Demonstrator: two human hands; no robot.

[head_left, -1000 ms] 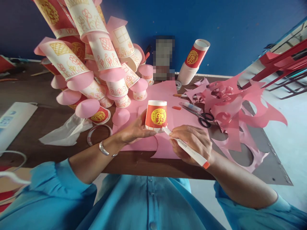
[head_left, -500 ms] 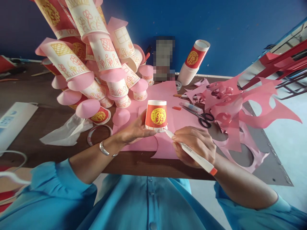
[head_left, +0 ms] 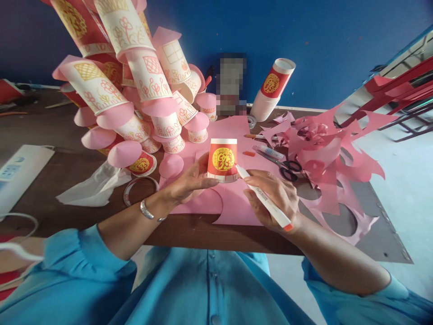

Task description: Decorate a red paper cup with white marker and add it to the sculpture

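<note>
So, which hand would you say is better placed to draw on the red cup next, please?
Probably the right hand: it holds the marker, tip close to the red cup, while the left hand is occupied supporting that cup.

A cup tower [head_left: 151, 74] runs out of frame at upper left, while a pixelated patch [head_left: 232, 83] masks whatever is at upper center. At center, a cup [head_left: 223, 159] partly hides the left hand [head_left: 187, 183]; lettering on the pen [head_left: 269, 203] is too small to read.
</note>
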